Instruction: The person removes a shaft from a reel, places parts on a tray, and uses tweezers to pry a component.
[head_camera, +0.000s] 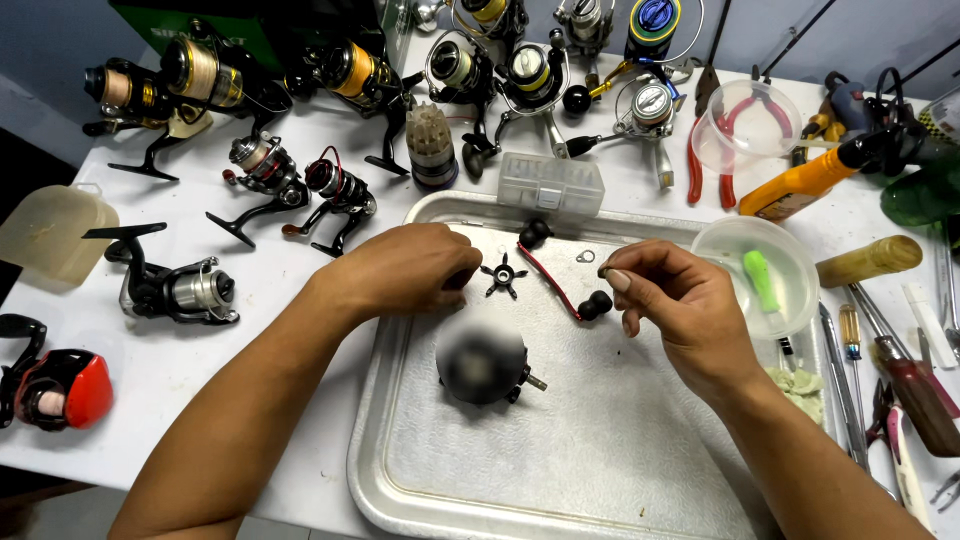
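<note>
My left hand (408, 268) rests curled on the metal tray (600, 470), its fingertips pinching a small dark part that I cannot make out. Just right of it lies a black star-shaped drag knob (503, 276). My right hand (668, 302) hovers over the tray and pinches a tiny ring-like piece between thumb and forefinger. Under that hand lies a red handle arm with black knobs (560, 280). A small metal washer (586, 257) sits near it. A black reel body (482, 362) stands in the tray between my forearms.
Several fishing reels (340, 190) crowd the white table behind and left of the tray. A clear parts box (551, 183) sits at the tray's far rim. A clear bowl with a green brush (765, 275), red pliers (695, 160), an orange bottle (800, 185) and screwdrivers (905, 375) lie at the right.
</note>
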